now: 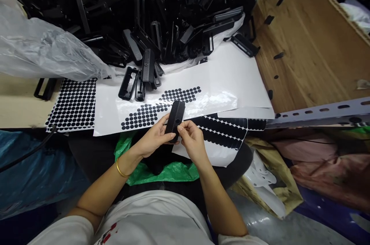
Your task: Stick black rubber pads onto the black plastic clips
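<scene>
A long black plastic housing piece [177, 113] with a fine textured face lies tilted in my left hand [156, 136], thumb across its lower end and fingers beneath. My right hand [192, 139] is curled, thumb and index finger pinched together at the piece's right edge beside a small round spot. Whatever those fingertips may hold is too small to tell. Just beyond both hands, a white backing sheet [110, 116] carries round black stickers [141, 116] in rows, part of it bare. More sticker strips [222, 131] lie under the sheets to the right of my hands.
A large heap of similar black pieces [138, 10] covers the back of the table, with clear plastic bagging [54, 44] at left. A wooden panel [306, 37] with several black bits stuck on it and a perforated metal rail [320, 112] border the right. A green bag [170, 172] sits below my hands.
</scene>
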Available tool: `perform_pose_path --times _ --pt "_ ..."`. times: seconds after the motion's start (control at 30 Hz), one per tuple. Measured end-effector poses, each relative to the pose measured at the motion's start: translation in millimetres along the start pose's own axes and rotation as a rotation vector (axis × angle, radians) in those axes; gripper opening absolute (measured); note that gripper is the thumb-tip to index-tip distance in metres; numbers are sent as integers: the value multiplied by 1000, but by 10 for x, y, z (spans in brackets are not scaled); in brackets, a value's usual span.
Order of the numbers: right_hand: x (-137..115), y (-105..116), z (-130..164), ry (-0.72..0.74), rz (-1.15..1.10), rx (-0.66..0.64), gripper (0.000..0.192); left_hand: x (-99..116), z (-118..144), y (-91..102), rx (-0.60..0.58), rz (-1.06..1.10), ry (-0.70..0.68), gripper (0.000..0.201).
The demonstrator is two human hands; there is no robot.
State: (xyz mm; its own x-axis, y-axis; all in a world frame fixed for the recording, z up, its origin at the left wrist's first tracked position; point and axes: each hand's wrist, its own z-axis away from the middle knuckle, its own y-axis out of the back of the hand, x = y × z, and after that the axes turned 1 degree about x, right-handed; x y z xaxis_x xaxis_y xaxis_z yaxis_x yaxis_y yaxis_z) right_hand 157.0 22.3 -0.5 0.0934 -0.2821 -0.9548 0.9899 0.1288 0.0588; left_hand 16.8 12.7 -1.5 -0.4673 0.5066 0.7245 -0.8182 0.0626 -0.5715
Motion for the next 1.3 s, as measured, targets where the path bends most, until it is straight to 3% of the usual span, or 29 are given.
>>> perform_pose_path --times 0.47,0.63,0.7,0.83,0.9,0.97,1.03,1.1,1.17,1.23,1.3 --pt "29 -62 62 284 464 148 6 -49 27 90 14 -267 -57 57" --pt "-53 119 58 369 382 303 10 168 215 209 -125 -707 3 47" --pt "-86 137 32 376 375 292 11 280 213 252 -20 -861 -45 36" --pt "-87 -23 -29 369 432 131 9 479 -103 376 598 -1063 -442 34" --pt "-60 -162 -62 373 503 42 9 565 -326 467 804 -1125 -573 38" --pt "-24 -306 -104 380 603 -17 9 643 -481 551 853 -1160 -531 38" --pt "12 -439 -161 392 712 -42 8 707 -519 598 835 -1210 -446 24" --pt "41 -540 -229 389 812 -29 7 741 -449 603 811 -1254 -405 14" --pt "51 -587 -289 362 863 -18 4 725 -322 576 780 -1229 -403 21" --pt "38 -570 -323 329 823 -34 4 646 -196 535 743 -1091 -430 27" --pt "6 -503 -320 306 665 -59 8 509 -103 484 657 -814 -440 29"
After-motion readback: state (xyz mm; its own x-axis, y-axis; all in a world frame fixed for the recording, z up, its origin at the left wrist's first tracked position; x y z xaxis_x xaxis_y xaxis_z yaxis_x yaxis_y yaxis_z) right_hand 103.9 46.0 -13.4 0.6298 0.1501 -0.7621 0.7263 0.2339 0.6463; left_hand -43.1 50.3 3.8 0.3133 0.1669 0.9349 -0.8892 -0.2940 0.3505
